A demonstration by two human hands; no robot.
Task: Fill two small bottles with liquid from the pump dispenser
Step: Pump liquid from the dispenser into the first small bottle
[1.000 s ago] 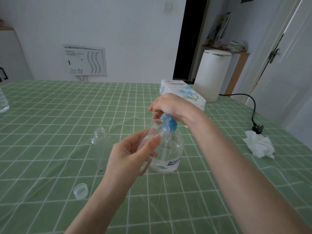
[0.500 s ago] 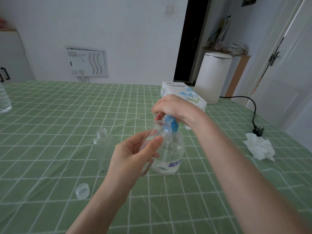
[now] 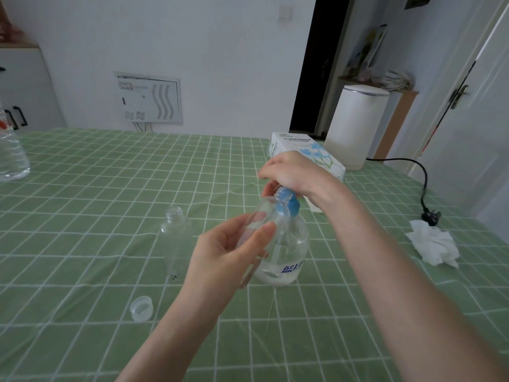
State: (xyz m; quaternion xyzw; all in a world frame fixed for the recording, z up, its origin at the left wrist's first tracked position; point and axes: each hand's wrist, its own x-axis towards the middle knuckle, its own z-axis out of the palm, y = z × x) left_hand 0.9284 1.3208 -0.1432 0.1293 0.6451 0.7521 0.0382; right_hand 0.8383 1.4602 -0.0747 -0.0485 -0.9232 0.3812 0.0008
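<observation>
Left hand (image 3: 228, 252) fingers wrapped round the small bottle (image 3: 264, 213), held up against the pump dispenser (image 3: 286, 244). Long axis tilted, mouth up toward the spout. Right hand (image 3: 292, 172) curled over the pump head. I judge the bottle light, thin-walled and slick: hold it mid-body, gently. Second bottle (image 3: 176, 238) stands upright beside it, uncapped.

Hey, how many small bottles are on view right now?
2. One bottle is in the left hand, held at the blue top of the pump dispenser; the other bottle stands uncapped on the table, left of that hand. None seems hidden.
</observation>
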